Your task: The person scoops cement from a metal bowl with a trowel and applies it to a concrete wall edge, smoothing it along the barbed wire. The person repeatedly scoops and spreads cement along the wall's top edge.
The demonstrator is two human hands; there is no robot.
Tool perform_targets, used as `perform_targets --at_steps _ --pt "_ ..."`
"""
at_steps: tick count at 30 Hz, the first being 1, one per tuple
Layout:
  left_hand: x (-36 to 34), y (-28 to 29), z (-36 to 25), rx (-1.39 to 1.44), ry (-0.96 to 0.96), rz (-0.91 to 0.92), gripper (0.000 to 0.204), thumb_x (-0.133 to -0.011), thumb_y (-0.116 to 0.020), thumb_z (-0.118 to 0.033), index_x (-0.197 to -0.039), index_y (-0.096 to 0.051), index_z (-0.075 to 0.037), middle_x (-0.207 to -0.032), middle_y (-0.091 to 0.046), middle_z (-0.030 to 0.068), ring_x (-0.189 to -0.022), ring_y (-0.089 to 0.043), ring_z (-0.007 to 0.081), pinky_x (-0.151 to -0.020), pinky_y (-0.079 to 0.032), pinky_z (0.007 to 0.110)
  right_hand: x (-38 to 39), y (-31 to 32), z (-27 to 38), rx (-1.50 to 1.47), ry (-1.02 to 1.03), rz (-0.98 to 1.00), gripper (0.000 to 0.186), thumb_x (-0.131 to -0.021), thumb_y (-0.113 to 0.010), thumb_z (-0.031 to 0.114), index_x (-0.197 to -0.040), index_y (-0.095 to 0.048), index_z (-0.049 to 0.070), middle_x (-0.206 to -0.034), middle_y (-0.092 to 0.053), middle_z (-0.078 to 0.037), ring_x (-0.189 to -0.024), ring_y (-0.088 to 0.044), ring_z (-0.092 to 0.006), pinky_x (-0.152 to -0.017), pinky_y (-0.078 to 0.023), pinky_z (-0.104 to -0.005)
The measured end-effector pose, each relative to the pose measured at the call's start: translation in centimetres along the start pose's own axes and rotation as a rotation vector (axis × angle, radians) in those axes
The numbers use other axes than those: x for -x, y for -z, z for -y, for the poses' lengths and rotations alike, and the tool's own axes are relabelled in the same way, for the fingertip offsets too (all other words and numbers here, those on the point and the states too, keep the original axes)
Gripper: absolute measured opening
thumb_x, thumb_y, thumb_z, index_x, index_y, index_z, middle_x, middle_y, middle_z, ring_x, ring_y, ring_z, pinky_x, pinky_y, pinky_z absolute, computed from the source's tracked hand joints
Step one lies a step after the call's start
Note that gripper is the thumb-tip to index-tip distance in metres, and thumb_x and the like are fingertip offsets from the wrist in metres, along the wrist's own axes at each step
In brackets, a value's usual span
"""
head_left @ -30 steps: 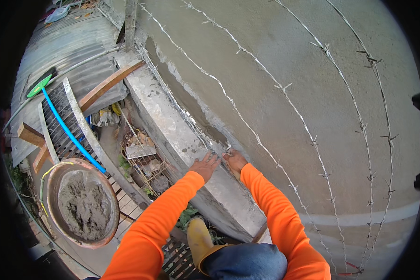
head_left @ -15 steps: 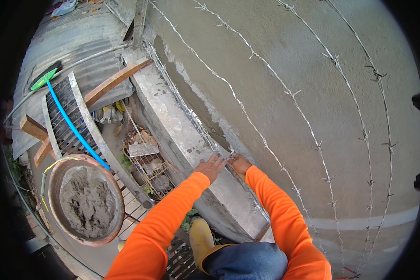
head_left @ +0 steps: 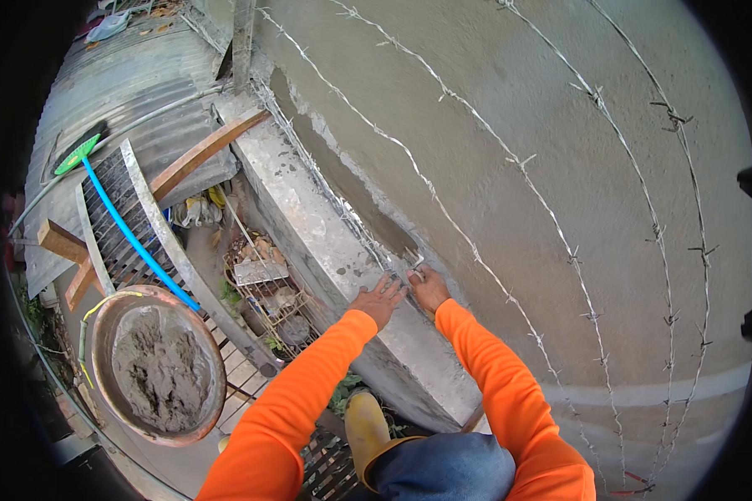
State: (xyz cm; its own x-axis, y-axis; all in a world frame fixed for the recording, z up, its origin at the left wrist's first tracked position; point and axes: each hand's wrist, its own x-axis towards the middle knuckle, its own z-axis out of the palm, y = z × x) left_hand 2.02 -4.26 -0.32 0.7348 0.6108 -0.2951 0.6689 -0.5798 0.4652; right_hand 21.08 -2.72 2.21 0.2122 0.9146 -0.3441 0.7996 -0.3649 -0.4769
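My left hand (head_left: 378, 302) rests on the grey concrete ledge (head_left: 301, 210), fingers spread, their tips at the wires (head_left: 351, 215) along the wall's foot. Just to its right, my right hand (head_left: 427, 289) has bent fingers around a small light object at the edge of the wet patch of render; I cannot make out what it is. Strands of barbed wire (head_left: 522, 164) run across the plastered wall (head_left: 627, 250) to the right of my hands. A round basin (head_left: 103, 341) of grey mortar stands lower left.
A blue-handled green brush (head_left: 142, 250) lies across a metal grille beside wooden beams (head_left: 205, 154), with corrugated sheeting (head_left: 117, 75) beyond. Below the ledge sit a wire rack (head_left: 259, 292) with rubble and some sacks (head_left: 196, 209). My yellow boot (head_left: 366, 426) is below my arms.
My left hand stays spread on the ledge. My right hand has shifted slightly at the wall's foot, its fingers still bent. The view has moved a little; the surroundings otherwise look the same.
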Motion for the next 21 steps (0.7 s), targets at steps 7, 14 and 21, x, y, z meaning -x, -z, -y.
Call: perform_targets --at_steps 7,14,21 --pt "-0.3 0.3 -0.3 -0.016 0.021 0.033 0.073 -0.095 -0.051 -0.005 -0.164 -0.029 -0.016 -0.173 -0.022 0.0083 -0.160 -0.015 0.0334 -0.113 -0.042 0.060 -0.9 -0.5 0.9 0.098 0.133 -0.033 0.045 -0.100 -0.062 0.038 -0.126 -0.060 0.001 -0.105 -0.072 -0.027 -0.094 -0.071 -0.0443 -0.085 -0.055 -0.0491" --pt "-0.1 0.4 -0.1 0.000 0.008 0.016 0.078 -0.094 -0.053 -0.003 -0.165 -0.025 -0.016 -0.173 -0.020 0.0083 -0.161 -0.014 0.0331 -0.113 -0.041 0.059 -4.5 0.3 1.2 -0.211 -0.064 0.197 0.040 -0.101 -0.063 0.037 -0.120 -0.059 0.001 -0.087 -0.066 -0.016 -0.067 -0.064 -0.0228 -0.060 -0.051 -0.0404" --pt "0.0 0.6 -0.5 0.025 0.019 0.039 0.080 -0.093 -0.054 -0.001 -0.166 -0.023 -0.017 -0.174 -0.020 0.0080 -0.161 -0.014 0.0328 -0.112 -0.042 0.057 -3.3 -0.1 0.8 0.042 -0.009 0.231 0.042 -0.102 -0.060 0.037 -0.121 -0.063 0.001 -0.085 -0.071 -0.018 -0.065 -0.068 -0.0277 -0.062 -0.055 -0.0433"
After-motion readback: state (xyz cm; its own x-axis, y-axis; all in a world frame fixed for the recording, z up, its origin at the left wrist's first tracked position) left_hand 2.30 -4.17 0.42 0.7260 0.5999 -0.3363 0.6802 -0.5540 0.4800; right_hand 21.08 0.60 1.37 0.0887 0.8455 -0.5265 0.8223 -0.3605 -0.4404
